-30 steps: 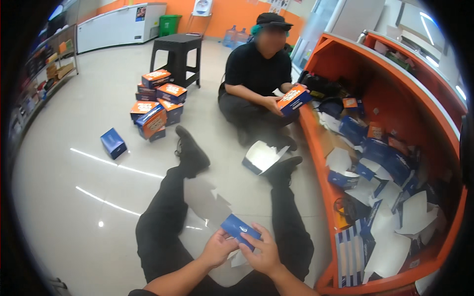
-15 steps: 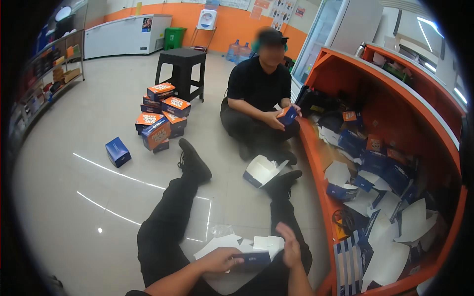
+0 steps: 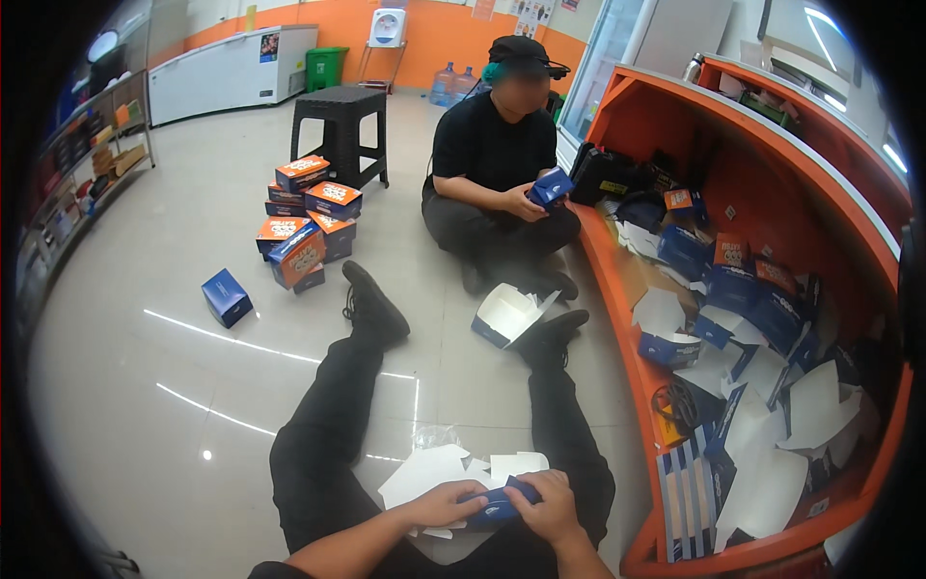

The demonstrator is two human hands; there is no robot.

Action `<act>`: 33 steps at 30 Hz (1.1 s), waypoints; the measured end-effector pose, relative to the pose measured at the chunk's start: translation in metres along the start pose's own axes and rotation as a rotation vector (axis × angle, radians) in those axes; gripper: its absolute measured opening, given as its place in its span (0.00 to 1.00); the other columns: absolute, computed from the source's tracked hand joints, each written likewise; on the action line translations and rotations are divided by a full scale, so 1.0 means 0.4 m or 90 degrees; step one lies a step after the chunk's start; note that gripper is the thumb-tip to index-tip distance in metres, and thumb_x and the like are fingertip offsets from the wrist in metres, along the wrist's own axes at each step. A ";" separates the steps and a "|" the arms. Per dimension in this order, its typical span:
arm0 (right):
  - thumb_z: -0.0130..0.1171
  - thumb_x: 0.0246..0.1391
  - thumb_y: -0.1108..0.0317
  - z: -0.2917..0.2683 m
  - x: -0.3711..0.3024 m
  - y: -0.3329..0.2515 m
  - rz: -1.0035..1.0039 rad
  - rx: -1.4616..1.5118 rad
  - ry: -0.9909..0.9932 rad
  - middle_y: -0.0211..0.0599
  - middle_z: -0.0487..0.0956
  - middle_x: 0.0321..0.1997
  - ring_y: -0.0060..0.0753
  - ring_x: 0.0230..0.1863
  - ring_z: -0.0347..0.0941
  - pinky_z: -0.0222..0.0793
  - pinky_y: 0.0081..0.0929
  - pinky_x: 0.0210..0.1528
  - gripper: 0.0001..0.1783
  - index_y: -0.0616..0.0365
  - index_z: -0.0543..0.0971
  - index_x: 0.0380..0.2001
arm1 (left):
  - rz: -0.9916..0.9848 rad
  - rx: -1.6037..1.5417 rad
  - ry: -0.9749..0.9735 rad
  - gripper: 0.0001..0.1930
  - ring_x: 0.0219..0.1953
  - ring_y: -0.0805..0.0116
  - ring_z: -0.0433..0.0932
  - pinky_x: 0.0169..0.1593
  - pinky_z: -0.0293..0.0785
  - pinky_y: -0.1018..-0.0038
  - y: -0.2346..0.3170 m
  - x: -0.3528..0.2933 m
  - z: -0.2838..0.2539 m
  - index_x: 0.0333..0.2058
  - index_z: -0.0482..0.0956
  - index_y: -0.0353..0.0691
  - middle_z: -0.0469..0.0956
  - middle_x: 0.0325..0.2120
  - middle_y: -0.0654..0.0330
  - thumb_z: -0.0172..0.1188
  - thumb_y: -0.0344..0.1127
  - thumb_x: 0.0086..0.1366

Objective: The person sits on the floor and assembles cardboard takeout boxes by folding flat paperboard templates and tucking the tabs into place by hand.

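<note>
Between my thighs, both hands hold a dark blue cardboard box (image 3: 499, 508), partly folded. My left hand (image 3: 446, 505) grips its left end, thumb along the upper edge. Closed over the right end is my right hand (image 3: 550, 506), pressing a blue flap. Just beyond the hands, white-sided carton sheets (image 3: 424, 473) lie on the floor, with a clear plastic piece (image 3: 436, 437) past them. An open blue box with a white inside (image 3: 506, 314) stands by my right shoe.
A co-worker (image 3: 497, 145) sits cross-legged ahead, holding a blue box (image 3: 550, 188). Orange-and-blue boxes (image 3: 297, 253) are stacked before a black stool (image 3: 340, 125); a single blue box (image 3: 227, 297) stands left. At right, an orange shelf (image 3: 617, 357) holds heaped cartons (image 3: 762, 463).
My right hand, raised and spread before, has come down onto the box's right end and grips it. The co-worker's box has been turned and its blue side shows.
</note>
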State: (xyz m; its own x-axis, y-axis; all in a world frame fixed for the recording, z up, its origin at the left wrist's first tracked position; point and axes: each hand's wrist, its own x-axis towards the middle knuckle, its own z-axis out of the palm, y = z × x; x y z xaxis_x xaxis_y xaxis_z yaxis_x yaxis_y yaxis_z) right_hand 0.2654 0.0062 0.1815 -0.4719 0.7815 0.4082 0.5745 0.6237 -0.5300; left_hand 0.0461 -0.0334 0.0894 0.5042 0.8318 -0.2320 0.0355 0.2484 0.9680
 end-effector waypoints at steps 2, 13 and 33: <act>0.74 0.46 0.63 0.003 -0.003 -0.004 -0.009 -0.015 0.010 0.33 0.83 0.33 0.38 0.37 0.78 0.67 0.34 0.48 0.13 0.54 0.84 0.34 | 0.015 -0.011 -0.010 0.16 0.40 0.79 0.74 0.41 0.74 0.80 -0.028 0.009 0.008 0.53 0.74 0.39 0.77 0.40 0.65 0.54 0.44 0.75; 0.78 0.38 0.62 -0.015 -0.005 0.008 0.040 0.053 -0.087 0.28 0.81 0.28 0.35 0.37 0.75 0.64 0.32 0.46 0.10 0.50 0.86 0.24 | 0.067 -0.014 -0.021 0.15 0.46 0.78 0.70 0.53 0.67 0.77 -0.003 0.001 0.018 0.51 0.74 0.42 0.75 0.42 0.67 0.56 0.44 0.74; 0.72 0.50 0.58 -0.058 -0.007 0.052 0.114 0.006 -0.121 0.40 0.85 0.41 0.41 0.47 0.78 0.61 0.39 0.62 0.18 0.53 0.84 0.43 | 0.192 0.242 0.053 0.29 0.51 0.62 0.77 0.53 0.73 0.67 0.071 -0.057 -0.057 0.58 0.71 0.39 0.79 0.46 0.56 0.66 0.49 0.65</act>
State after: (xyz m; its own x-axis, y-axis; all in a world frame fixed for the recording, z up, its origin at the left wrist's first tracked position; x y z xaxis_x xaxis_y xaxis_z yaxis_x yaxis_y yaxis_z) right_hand 0.2945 0.0173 0.1865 -0.4811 0.8620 0.1597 0.6541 0.4743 -0.5892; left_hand 0.0161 -0.0339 0.1199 0.4703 0.8796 0.0719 0.2184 -0.1950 0.9562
